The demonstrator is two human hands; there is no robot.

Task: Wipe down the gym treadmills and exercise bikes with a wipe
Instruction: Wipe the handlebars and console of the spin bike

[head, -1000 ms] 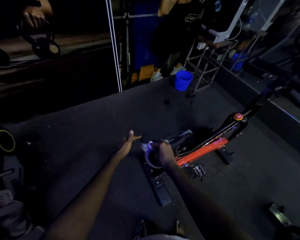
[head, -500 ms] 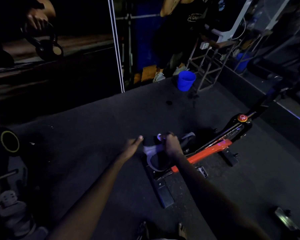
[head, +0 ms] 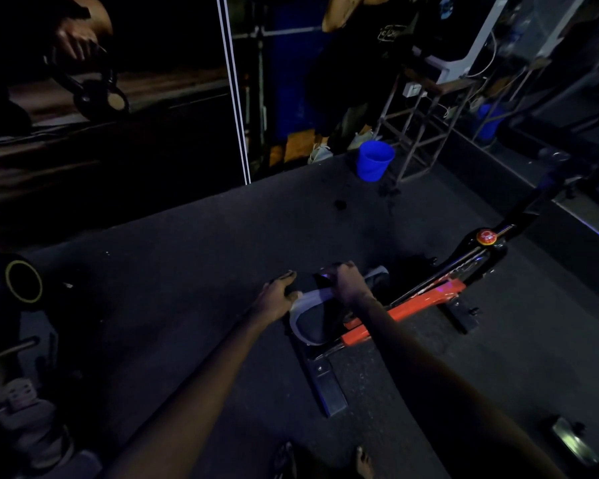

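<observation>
Bike seat (head: 313,319): left hand (head: 277,296), open before, now grips its side; right hand (head: 348,283) curls over its top. Can't see inside blue bucket (head: 372,167).

Saddle (head: 312,323): between and under the hands — left hand (head: 277,295) at its left side, right hand (head: 346,283) at its far end.
Bike frame (head: 412,304): right of the right hand.
Bucket (head: 374,160): well beyond both hands.

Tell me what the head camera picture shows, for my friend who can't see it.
A person's left hand and right hand grip the black saddle of an orange exercise bike in a dark gym. A blue bucket stands on the floor beyond.
</observation>
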